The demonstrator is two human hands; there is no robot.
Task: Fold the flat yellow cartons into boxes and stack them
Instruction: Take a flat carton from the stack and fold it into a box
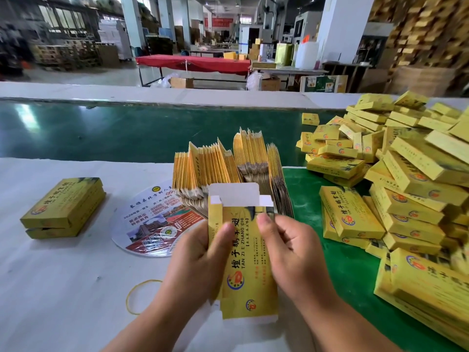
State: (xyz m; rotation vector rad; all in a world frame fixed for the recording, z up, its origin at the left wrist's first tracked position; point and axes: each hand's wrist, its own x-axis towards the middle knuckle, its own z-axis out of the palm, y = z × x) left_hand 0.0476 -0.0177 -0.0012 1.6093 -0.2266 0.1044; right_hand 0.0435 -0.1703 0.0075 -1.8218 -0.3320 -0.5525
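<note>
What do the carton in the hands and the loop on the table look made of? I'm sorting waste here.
Carton: thin paperboard, by the look; printed yellow outside with a slight sheen, plain white inside its open top flap.
Loop: probably a rubber band; thin, yellow, lying in a loose ring on the white tabletop.

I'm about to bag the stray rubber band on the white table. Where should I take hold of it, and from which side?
Pinch the far arc of the yellow rubber band from above and the left. It lies flat in an open loop on the white table, so any bare stretch lifts easily, but its right side runs under the left hand holding the carton.
</note>
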